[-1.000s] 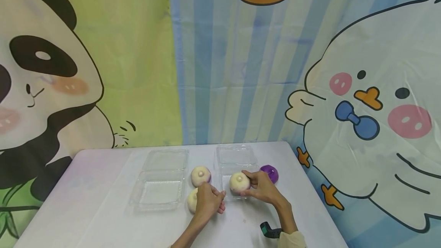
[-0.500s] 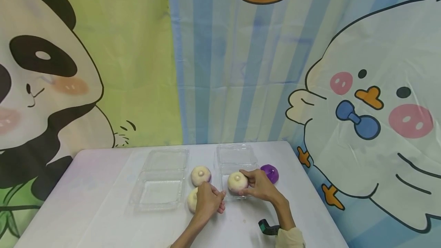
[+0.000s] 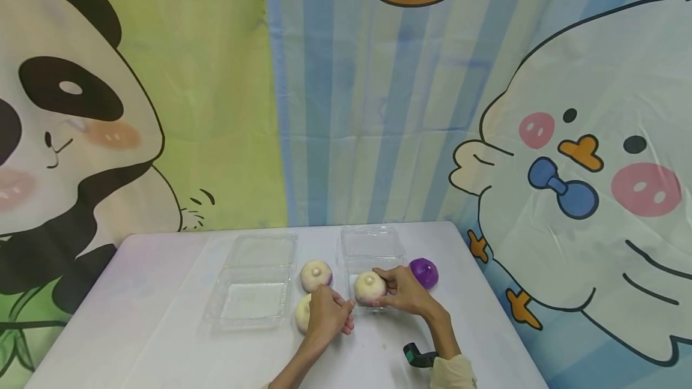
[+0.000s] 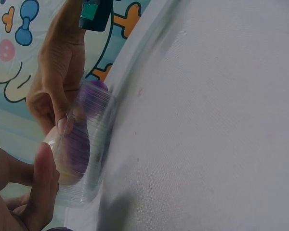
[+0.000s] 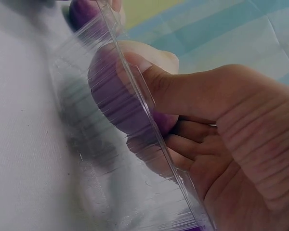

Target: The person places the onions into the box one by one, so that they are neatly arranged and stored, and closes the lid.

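My right hand (image 3: 408, 293) holds a round, turnip-like thing (image 3: 370, 288) with a cream top, small nub and purple underside. Thumb and fingers grip its sides, inside the open clear plastic box (image 3: 373, 266). Through the ribbed wall, the right wrist view shows the purple underside of the turnip-like thing (image 5: 111, 96). My left hand (image 3: 327, 317) is at the box's near left corner, its fingertips (image 4: 43, 159) pinching the rim; the thumb's contact is partly hidden. Beside it lies another turnip-like thing (image 3: 302, 314), partly covered by the hand.
A second open clear box (image 3: 248, 299) stands at left. Between the boxes sits another turnip-like thing (image 3: 316, 275). A shiny purple round thing (image 3: 424, 273) lies right of the right-hand box. A dark wrist device (image 3: 418, 356) juts from my right wrist. The white table (image 3: 162, 317) meets printed curtains behind.
My right hand has shifted slightly left with the turnip-like thing, deeper over the box's left side. My left hand has stayed in place.
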A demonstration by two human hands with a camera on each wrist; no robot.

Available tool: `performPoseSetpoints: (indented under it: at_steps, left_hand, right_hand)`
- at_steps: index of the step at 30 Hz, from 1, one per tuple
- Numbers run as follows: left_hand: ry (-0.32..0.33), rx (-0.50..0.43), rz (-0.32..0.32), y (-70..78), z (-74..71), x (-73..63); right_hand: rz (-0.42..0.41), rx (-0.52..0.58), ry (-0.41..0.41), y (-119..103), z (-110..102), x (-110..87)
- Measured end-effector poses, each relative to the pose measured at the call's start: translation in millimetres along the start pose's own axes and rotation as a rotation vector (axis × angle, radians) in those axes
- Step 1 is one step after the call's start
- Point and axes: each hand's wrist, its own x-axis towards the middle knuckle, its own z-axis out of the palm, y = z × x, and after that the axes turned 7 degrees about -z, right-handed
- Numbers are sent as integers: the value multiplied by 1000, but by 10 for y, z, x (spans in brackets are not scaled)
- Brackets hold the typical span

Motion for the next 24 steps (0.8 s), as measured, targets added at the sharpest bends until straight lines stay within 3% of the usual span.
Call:
performPoseSetpoints:
  at_steps: [17, 24]
  left_hand:
    - [1, 10, 0, 3, 7, 0]
    - [4, 15, -4, 9, 7, -3]
  right_hand:
    - [7, 21, -39, -32, 19, 49]
    - [25, -19, -54, -42, 31, 82]
